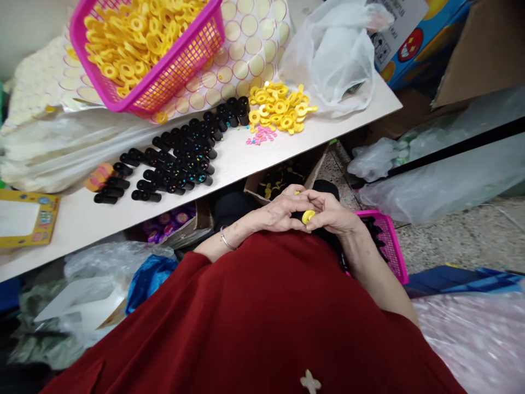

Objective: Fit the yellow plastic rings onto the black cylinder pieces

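Both hands meet in front of my belly, over the lap. My left hand (283, 212) is closed around a small black cylinder piece, mostly hidden by the fingers, with a yellow ring-shaped cap (308, 217) showing at its end. The fingers of my right hand (330, 212) pinch that yellow cap from the right. On the table ahead are rows of black cylinder pieces (180, 156), some with coloured beads in their tops. A loose pile of yellow ring caps (281, 106) lies to their right, beside a scatter of tiny pink beads (261, 135).
A pink basket (176, 68) full of yellow caps stands at the back. A white plastic bag (340, 60) sits on the table's right end. Below are an open carton (256, 186) and a pink basket (394, 243) of black pieces. A yellow box (47, 219) lies left.
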The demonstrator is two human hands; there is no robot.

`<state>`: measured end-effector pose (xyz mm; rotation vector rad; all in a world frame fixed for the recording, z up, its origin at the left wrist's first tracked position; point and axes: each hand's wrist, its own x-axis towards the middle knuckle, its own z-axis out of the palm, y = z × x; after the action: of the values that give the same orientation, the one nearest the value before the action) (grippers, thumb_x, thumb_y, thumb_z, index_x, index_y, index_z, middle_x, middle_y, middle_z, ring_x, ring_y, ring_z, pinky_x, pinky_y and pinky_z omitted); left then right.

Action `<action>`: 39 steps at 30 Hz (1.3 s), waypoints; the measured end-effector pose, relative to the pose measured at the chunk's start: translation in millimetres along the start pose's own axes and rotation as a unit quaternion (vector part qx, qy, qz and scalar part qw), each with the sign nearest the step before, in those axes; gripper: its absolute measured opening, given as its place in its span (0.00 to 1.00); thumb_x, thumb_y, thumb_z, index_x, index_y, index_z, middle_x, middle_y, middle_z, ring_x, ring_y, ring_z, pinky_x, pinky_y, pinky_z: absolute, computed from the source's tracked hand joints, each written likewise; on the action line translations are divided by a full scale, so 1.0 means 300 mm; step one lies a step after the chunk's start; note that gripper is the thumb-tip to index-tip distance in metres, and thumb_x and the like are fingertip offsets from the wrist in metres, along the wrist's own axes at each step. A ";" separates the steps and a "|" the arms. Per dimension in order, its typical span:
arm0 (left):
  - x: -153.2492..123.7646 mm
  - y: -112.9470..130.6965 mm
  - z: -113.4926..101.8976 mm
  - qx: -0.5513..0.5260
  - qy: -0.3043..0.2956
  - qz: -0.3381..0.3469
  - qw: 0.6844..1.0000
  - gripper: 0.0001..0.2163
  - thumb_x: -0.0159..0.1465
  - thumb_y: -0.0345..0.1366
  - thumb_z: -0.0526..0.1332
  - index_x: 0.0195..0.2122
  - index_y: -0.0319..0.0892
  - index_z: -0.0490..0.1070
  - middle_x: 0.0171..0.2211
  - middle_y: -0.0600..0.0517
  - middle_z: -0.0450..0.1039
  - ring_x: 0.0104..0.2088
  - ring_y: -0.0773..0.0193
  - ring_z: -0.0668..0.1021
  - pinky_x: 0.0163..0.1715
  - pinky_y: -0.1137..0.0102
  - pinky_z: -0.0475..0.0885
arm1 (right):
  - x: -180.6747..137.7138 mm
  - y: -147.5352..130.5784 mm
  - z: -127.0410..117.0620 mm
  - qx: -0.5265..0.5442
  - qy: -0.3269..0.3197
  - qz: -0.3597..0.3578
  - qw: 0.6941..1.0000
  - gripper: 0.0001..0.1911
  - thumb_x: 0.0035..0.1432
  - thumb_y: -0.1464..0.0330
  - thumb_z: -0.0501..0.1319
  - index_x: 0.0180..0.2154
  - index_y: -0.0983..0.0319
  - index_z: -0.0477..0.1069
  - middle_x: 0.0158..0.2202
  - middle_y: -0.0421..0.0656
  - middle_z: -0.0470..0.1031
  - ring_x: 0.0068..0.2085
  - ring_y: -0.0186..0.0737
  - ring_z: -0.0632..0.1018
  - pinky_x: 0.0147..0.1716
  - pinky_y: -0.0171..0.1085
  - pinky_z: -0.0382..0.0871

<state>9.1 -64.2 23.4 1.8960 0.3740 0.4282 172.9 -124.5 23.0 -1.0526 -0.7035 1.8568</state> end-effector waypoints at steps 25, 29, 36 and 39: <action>-0.026 -0.053 0.002 0.045 0.000 0.025 0.999 0.12 0.54 0.38 0.68 0.39 0.42 0.77 0.40 0.47 0.75 0.51 0.55 0.67 0.55 0.55 0.64 | 0.012 0.071 0.039 0.057 -0.019 -0.037 0.998 0.22 0.33 0.70 0.73 0.36 0.61 0.75 0.38 0.41 0.74 0.37 0.35 0.75 0.33 0.32 0.71; -0.024 -0.064 0.016 0.032 0.003 0.036 0.999 0.15 0.54 0.36 0.68 0.43 0.43 0.76 0.40 0.47 0.75 0.51 0.55 0.67 0.56 0.55 0.64 | 0.019 0.105 0.037 0.047 0.031 -0.069 0.996 0.21 0.30 0.70 0.74 0.33 0.61 0.76 0.33 0.39 0.73 0.35 0.35 0.74 0.33 0.34 0.71; -0.050 -0.157 0.011 -0.040 0.069 -0.045 0.996 0.16 0.49 0.40 0.71 0.39 0.41 0.78 0.41 0.46 0.72 0.51 0.55 0.70 0.54 0.58 0.67 | 0.090 0.156 0.055 0.055 0.089 -0.079 0.991 0.23 0.30 0.65 0.75 0.35 0.60 0.77 0.40 0.42 0.75 0.42 0.40 0.74 0.39 0.37 0.71; -0.058 -0.169 0.004 -0.024 0.097 -0.045 0.994 0.19 0.48 0.43 0.72 0.39 0.41 0.78 0.41 0.44 0.72 0.51 0.54 0.69 0.53 0.57 0.67 | 0.100 0.146 0.055 0.038 0.053 -0.061 0.996 0.25 0.30 0.64 0.74 0.36 0.60 0.76 0.42 0.43 0.75 0.41 0.39 0.74 0.37 0.36 0.71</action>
<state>-8.6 -55.5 -26.6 1.7875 0.5717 0.5582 132.6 -119.3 -14.9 -1.0281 -0.6168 1.6969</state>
